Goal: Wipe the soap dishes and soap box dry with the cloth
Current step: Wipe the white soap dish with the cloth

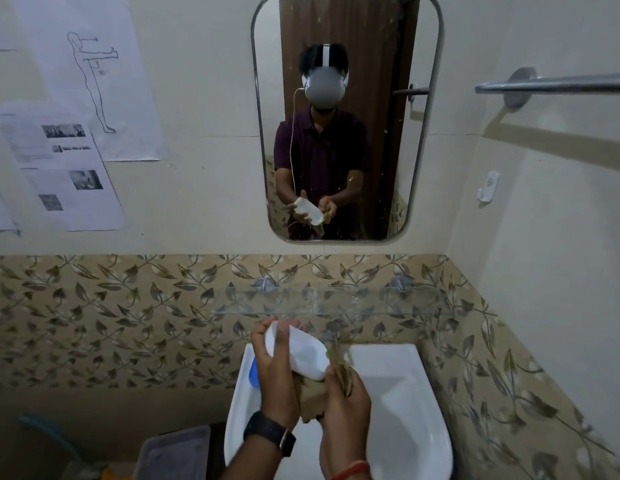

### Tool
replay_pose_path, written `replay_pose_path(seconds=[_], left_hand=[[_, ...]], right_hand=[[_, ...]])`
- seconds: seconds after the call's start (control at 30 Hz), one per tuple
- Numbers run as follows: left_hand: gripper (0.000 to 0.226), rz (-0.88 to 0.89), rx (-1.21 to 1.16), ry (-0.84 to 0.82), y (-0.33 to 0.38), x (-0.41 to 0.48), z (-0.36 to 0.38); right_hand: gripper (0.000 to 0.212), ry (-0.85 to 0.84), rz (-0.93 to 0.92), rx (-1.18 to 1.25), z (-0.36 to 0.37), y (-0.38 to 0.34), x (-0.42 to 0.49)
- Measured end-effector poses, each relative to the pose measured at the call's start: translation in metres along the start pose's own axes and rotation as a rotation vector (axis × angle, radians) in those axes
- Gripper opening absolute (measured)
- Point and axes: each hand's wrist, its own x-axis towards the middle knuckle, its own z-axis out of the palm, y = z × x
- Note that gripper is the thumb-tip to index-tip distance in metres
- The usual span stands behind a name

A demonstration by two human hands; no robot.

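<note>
Left hand: the left hand is closed round a white oval plastic soap dish, thumb across its near face and fingers curled behind its far end, holding it tilted above the white ceramic washbasin.
Right hand: the right hand is bunched shut on a crumpled tan cloth, pressing it against the lower right end of the dish.
Dish against the grip: the dish sticks out of the left hand toward the right; its free end meets the cloth, and some cloth hangs below between the two wrists.
Other pieces: a blue plastic item rests on the basin's left rim, half hidden by the left hand; I cannot tell if it is a dish or the box.
Slip risk: if the dish is wet, I would judge that a hard rub at the free end could lever it out of the fingers and drop it into the basin.
Missed spots: the part under the left palm stays covered from the cloth unless the dish is turned.
Nearby: a clear glass shelf sits just beyond the hands, so a wide stroke might knock it.
</note>
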Motion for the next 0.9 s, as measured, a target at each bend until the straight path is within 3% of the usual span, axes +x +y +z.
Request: replay_pose_path(seconds=[0.13,0.2,0.33,0.43,0.77,0.9], left_hand=[[0.074,-0.17,-0.133,-0.044,-0.002,0.017,-0.011],[0.077,-0.216,-0.109,-0.105,-0.006,0.017,-0.013],[0.073,-0.143,-0.115,-0.103,0.005,0.026,-0.007],[0.056,-0.082,-0.171,-0.05,0.005,0.036,-0.008],[0.082,-0.369,-0.364,-0.18,-0.004,0.006,0.009],[0.09,-0.386,-0.388,-0.088,-0.005,0.004,0.012]], right_hand=[[0.011,-0.049,-0.053,-0.065,-0.004,-0.017,0.007],[0.016,-0.053,-0.06,-0.103,-0.003,-0.03,0.022],[0.013,-0.124,-0.019,-0.094,-0.003,-0.032,0.019],[0.012,-0.179,-0.01,-0.11,-0.011,-0.018,0.003],[0.017,-0.089,-0.067,-0.09,-0.013,-0.036,0.009],[0.017,-0.235,-0.023,-0.074,-0.027,-0.04,0.004]])
